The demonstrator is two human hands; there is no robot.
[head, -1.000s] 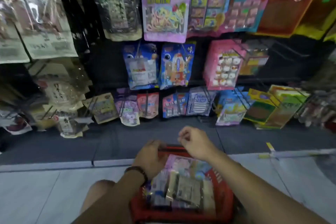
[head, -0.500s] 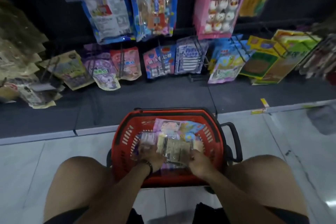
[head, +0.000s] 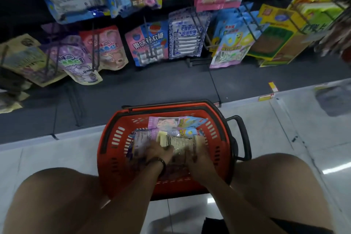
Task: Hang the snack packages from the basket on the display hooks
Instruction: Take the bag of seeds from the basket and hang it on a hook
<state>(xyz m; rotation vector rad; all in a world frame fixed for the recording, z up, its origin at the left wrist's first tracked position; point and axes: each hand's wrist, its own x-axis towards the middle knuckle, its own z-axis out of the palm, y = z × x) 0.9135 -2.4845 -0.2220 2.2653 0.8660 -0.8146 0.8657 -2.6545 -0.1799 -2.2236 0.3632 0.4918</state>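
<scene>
A red plastic basket (head: 112, 150) stands on the floor between my knees, with several snack packages in it. Both hands are down inside it. My left hand (head: 157, 153) and my right hand (head: 198, 153) curl round a bundle of clear snack packs (head: 177, 141) with pale contents. A purple pack (head: 141, 138) lies under my left hand. Pink and blue packs (head: 182, 122) lie at the basket's far side. Black display hooks (head: 96, 51) hold hanging packages along the lowest row of the rack.
The dark base shelf (head: 152, 85) of the rack runs in front of the basket. Hanging packs crowd the rack: purple and pink (head: 106, 47) at left, blue-white (head: 187, 38) in the middle, yellow-green boxes (head: 281, 36) at right. The basket's black handle (head: 242, 137) sticks out rightwards. White floor tiles surround it.
My view has dropped from the rack to the basket. Both hands went from the basket's far rim down into it and now grip the clear packs.
</scene>
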